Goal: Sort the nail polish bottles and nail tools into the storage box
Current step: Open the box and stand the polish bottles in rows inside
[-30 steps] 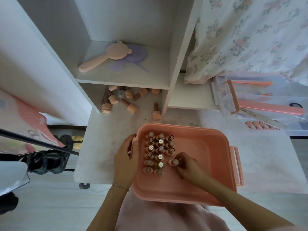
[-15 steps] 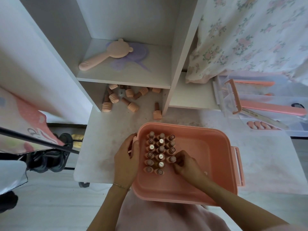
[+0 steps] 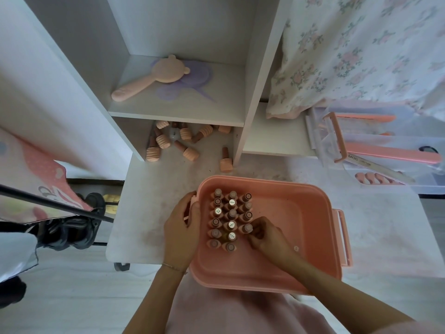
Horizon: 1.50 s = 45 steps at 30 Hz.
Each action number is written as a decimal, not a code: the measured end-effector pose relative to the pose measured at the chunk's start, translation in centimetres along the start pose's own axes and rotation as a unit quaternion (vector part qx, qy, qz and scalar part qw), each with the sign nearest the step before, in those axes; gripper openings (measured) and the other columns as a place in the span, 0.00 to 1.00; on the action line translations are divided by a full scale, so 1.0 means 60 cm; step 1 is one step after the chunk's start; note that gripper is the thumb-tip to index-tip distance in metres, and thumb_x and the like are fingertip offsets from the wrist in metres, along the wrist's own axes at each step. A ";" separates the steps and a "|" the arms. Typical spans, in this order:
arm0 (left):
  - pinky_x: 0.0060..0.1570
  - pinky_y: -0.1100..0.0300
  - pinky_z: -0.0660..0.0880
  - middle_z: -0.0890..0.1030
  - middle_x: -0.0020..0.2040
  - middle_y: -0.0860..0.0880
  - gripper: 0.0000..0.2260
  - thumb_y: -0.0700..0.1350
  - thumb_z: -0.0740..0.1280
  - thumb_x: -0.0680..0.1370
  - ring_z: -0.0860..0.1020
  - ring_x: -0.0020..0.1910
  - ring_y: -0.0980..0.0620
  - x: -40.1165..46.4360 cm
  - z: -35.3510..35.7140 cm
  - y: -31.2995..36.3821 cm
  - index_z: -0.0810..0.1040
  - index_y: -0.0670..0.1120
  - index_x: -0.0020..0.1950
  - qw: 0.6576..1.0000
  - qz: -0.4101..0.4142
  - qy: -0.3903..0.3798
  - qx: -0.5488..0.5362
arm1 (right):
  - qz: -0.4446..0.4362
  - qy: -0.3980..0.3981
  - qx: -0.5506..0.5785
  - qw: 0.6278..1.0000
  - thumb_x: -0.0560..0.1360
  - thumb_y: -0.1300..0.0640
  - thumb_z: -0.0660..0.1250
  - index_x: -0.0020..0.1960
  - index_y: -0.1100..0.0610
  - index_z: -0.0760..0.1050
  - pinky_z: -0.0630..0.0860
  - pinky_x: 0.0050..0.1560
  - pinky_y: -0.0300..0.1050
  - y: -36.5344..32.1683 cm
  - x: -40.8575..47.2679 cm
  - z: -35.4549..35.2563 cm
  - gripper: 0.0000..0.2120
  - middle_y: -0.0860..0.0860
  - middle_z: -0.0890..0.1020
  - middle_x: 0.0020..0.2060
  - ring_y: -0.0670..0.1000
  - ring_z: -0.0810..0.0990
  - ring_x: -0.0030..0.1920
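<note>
Right hand [image 3: 267, 235] nudged bottle [image 3: 247, 228] rowward, table [image 3: 149, 213] unchanged.

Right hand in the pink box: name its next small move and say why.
Probably let go and lift out. The right hand pinches a nail polish bottle that stands upright in the third column of the pink plastic storage box, while more pink bottles lie loose under the white shelf.

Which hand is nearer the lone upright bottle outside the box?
Left. The left hand grips the pink storage box's left rim, below the bottle. The right hand is inside the box, farther away.
</note>
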<state>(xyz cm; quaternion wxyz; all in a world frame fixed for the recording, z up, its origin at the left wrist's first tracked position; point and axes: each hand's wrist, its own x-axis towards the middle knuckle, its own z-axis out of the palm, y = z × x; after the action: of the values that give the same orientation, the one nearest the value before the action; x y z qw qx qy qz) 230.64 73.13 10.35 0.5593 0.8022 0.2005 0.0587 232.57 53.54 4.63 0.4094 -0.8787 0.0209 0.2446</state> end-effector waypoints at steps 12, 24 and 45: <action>0.44 0.82 0.65 0.77 0.45 0.66 0.11 0.46 0.59 0.79 0.73 0.50 0.73 0.000 0.000 0.003 0.72 0.65 0.49 1.000 0.002 0.001 0.011 | 0.003 0.010 -0.028 1.000 0.70 0.54 0.69 0.37 0.45 0.66 0.69 0.33 0.28 0.002 0.002 0.001 0.12 0.41 0.76 0.30 0.40 0.74 0.33; 0.44 0.80 0.67 0.78 0.45 0.69 0.11 0.48 0.59 0.79 0.73 0.50 0.72 0.000 -0.002 0.003 0.73 0.67 0.48 1.000 -0.003 0.000 0.008 | 0.008 -0.018 -0.073 0.997 0.73 0.57 0.66 0.56 0.57 0.74 0.70 0.46 0.36 -0.026 -0.019 -0.053 0.12 0.47 0.78 0.41 0.45 0.75 0.42; 0.41 0.74 0.72 0.82 0.40 0.57 0.04 0.42 0.68 0.74 0.79 0.42 0.63 -0.001 -0.032 -0.011 0.79 0.51 0.43 0.996 -0.043 -0.059 -0.056 | -0.179 0.073 -0.262 0.945 0.76 0.52 0.61 0.52 0.55 0.78 0.67 0.54 0.44 -0.187 0.058 -0.068 0.10 0.49 0.80 0.51 0.50 0.75 0.53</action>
<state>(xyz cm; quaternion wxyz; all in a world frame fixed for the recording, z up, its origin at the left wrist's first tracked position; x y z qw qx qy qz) 229.83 74.99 10.48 0.6163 0.7621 0.1982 -0.0019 239.98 58.59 13.27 0.1994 -0.9596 -0.1721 0.0992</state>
